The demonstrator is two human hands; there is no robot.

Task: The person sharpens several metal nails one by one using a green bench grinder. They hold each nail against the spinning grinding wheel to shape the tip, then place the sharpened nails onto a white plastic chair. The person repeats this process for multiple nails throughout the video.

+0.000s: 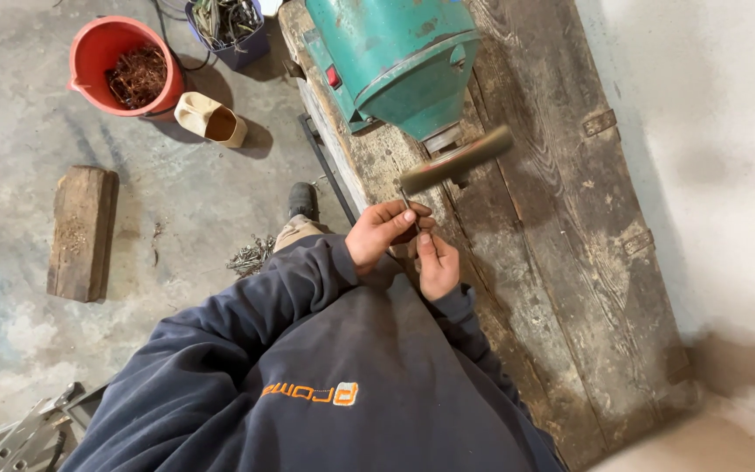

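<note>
My left hand [382, 229] and my right hand [437, 262] are close together at the edge of a worn wooden bench [561, 262]. Between them they pinch a small thin metal piece [406, 202]. Its upper end touches the rim of a dull brownish wheel [456, 160]. The wheel is mounted on a green bench machine [395, 57] that stands on the bench. Both arms are in dark blue sleeves. My fingers hide the lower part of the metal piece.
On the concrete floor to the left stand a red bucket [124, 65] of reddish wire scraps, a dark tub [229, 31] of metal bits, a tipped beige container [210, 120] and a wooden block [82, 232]. Metal parts [24, 433] lie at bottom left. A white wall [718, 131] runs along the right.
</note>
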